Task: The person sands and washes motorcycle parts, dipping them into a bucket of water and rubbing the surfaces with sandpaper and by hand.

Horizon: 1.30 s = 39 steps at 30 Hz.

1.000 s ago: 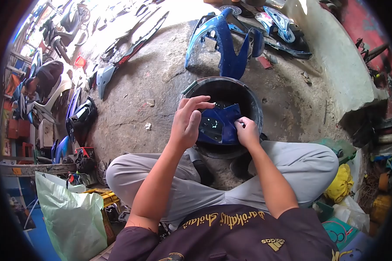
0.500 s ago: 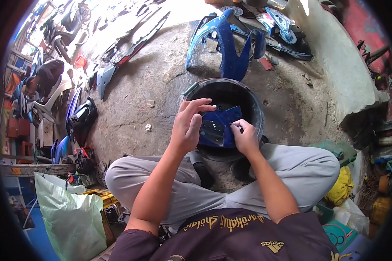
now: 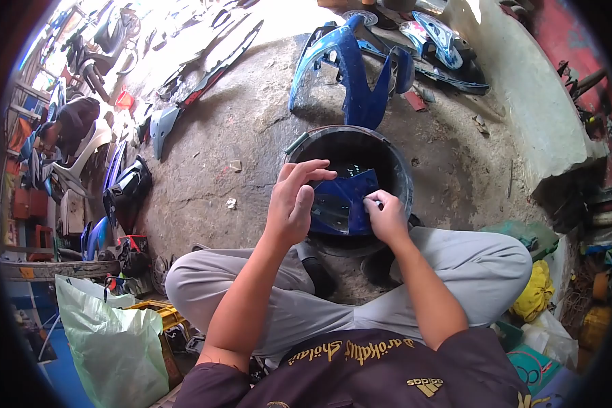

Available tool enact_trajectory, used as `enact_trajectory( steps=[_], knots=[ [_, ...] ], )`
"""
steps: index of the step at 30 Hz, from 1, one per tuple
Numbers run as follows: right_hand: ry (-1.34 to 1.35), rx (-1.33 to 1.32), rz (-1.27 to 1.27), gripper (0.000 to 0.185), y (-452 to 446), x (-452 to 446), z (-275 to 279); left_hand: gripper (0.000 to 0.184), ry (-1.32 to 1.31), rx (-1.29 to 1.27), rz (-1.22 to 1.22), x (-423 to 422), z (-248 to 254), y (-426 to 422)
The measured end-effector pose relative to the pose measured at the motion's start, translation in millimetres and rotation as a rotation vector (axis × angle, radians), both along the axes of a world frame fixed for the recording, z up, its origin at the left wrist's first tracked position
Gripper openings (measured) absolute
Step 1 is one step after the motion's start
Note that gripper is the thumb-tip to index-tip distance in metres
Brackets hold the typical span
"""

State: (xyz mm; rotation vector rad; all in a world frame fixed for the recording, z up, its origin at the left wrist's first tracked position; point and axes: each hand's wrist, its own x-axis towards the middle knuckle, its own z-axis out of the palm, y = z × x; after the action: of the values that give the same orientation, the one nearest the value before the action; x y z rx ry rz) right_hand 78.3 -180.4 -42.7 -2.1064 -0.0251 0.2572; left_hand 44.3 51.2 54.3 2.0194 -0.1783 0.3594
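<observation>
Holding over the dark bucket [image 3: 407,178], your two hands flank the blue panel [image 3: 358,204], which sits tilted within the bucket's mouth, toward the near side of the rim. Your left hand [image 3: 291,207] stands at the left rim with thumb and fingers apart, so that grip is loose; you cannot tell from here whether the palm braces the panel's left edge. Your right hand [image 3: 387,217] has thumb and fingertips drawn together at the panel's right edge; what that grip pinches, if anything, is too small to tell. Beyond the panel's far edge, the bucket's dark interior gives open room up to the far rim. A green handle [image 3: 296,143] lies along the rim on the far left. Just past the far rim, the lower tip of a blue fairing [image 3: 360,88] comes so close that contact cannot be judged. Bare concrete floor [image 3: 231,132] spreads wide to your left, while the strip to your right is narrower, bounded by a pale concrete ledge [image 3: 544,115]. Your trousers [image 3: 455,262] hem the near side, one bent knee on each side.
</observation>
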Motion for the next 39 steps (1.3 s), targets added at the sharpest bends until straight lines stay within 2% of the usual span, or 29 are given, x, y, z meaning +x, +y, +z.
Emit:
enact_trajectory(
  steps=[3,5,7,10,12,14,19,23,27,28,31,32,35,36,39],
  knots=[
    [0.013,-0.002,-0.001,0.019,6,-5,15,0.075,-0.005,-0.014,0.010,-2,-3,-1],
    [-0.012,-0.071,-0.027,0.019,-2,1,-9,0.075,-0.006,-0.009,0.005,-2,-2,-1],
    [-0.034,-0.166,-0.024,0.019,0,4,-1,0.075,-0.005,-0.006,-0.007,-2,-2,0],
    [0.013,-0.058,0.004,0.018,5,-5,20,0.076,-0.003,-0.031,0.003,-2,-3,0],
    [-0.004,0.028,0.001,0.017,3,-4,8,0.076,-0.003,-0.027,0.004,-2,-2,-1],
    [0.015,-0.054,-0.022,0.017,-3,2,-15,0.076,-0.001,-0.021,-0.004,-2,-2,-2],
    [0.036,-0.042,0.021,0.018,8,-7,27,0.077,-0.020,-0.026,-0.001,-1,-2,-1],
    [0.063,-0.142,-0.045,0.022,-8,5,-21,0.079,-0.017,-0.012,-0.003,-1,-2,-3],
    [0.059,-0.052,0.018,0.021,2,-5,14,0.079,-0.018,-0.007,0.009,-2,-2,-2],
    [-0.009,-0.022,-0.013,0.021,-2,-5,1,0.079,-0.014,-0.005,0.007,-1,-1,-2],
    [0.099,-0.103,-0.050,0.018,-5,2,-7,0.078,-0.011,-0.010,0.004,-2,-3,-2],
    [0.028,-0.117,-0.024,0.021,-5,-1,-9,0.078,-0.010,-0.011,0.004,-2,-3,-1],
    [0.020,-0.045,0.036,0.021,6,-10,21,0.078,-0.010,-0.020,0.010,-2,-5,-1],
    [-0.006,-0.012,0.011,0.021,5,-8,14,0.078,-0.011,-0.017,0.009,-2,-5,-1],
    [0.135,-0.096,-0.017,0.021,-3,4,4,0.078,-0.021,-0.006,0.003,-1,-4,-1]
  ],
)
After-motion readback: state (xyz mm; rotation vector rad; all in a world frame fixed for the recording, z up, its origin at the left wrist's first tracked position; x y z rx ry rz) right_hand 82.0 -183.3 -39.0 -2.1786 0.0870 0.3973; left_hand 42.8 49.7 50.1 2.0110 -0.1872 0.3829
